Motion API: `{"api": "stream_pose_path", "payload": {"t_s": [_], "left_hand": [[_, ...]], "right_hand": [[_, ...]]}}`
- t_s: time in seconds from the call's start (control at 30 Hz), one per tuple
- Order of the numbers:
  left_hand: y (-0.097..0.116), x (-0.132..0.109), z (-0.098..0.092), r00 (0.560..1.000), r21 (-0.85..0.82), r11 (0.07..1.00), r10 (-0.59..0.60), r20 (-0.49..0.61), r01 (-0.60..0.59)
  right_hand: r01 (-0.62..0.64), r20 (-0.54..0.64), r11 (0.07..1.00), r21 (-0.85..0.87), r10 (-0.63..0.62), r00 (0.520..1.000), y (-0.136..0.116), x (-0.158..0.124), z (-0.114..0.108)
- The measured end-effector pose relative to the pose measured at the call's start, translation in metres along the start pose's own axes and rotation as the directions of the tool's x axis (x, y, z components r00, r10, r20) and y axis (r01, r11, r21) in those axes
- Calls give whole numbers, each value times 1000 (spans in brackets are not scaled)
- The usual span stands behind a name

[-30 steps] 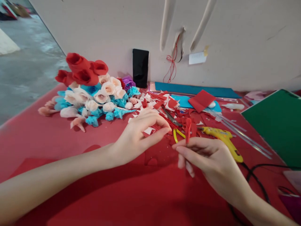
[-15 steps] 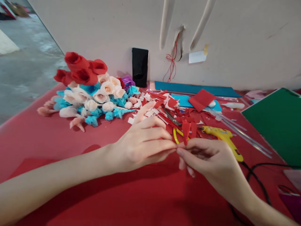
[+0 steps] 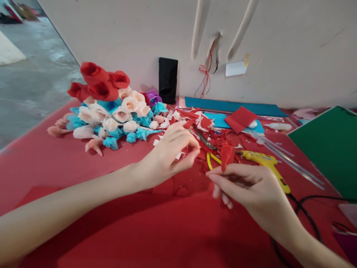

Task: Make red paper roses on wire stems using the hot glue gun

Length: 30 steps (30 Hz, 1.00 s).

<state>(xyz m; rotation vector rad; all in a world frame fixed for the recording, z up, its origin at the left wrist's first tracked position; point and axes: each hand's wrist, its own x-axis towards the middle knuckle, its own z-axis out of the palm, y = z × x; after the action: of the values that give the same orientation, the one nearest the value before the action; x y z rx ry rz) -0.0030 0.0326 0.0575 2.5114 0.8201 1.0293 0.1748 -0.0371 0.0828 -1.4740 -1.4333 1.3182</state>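
My right hand (image 3: 245,186) pinches the base of a small rolled red paper bud (image 3: 226,154) and holds it upright above the red table cover (image 3: 117,223). My left hand (image 3: 173,152) hovers just left of it, fingers curled together over the red and white paper scraps (image 3: 192,124); whether it holds a scrap I cannot make out. A yellow glue gun (image 3: 264,163) lies right behind my right hand.
A heap of red, white, pink and blue paper roses (image 3: 108,108) lies at the back left. Scissors with yellow handles (image 3: 208,147) rest among the scraps. A black phone (image 3: 167,80) leans on the wall. Blue sheets (image 3: 231,106), a green board (image 3: 329,145) and a black cord (image 3: 306,212) are on the right.
My left hand has drawn back from the bud and risen toward the scraps. The bud in my right hand looks a little fuller at the top.
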Motion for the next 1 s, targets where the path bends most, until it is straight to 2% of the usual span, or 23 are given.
{"api": "stream_pose_path", "payload": {"t_s": [0.1,0.3,0.43,0.57,0.77,1.0], "left_hand": [[-10,2,2,986,-42,988,-148,77,152],[-28,5,5,949,-15,969,-238,207,247],[-36,5,8,930,-13,960,-268,254,280],[-40,4,10,937,-33,962,-256,238,271],[-43,4,9,962,-24,969,-239,131,244],[-34,4,5,951,-71,955,-275,138,287]], "right_hand": [[22,-11,1000,13,-22,1000,0,0,-1],[46,-5,998,33,-46,999,2,2,-2],[44,23,999,29,-45,999,5,7,-4],[18,45,1000,2,-18,999,8,10,-5],[25,85,1000,6,-26,996,9,8,-3],[56,136,998,21,-58,989,6,4,-1]]}}
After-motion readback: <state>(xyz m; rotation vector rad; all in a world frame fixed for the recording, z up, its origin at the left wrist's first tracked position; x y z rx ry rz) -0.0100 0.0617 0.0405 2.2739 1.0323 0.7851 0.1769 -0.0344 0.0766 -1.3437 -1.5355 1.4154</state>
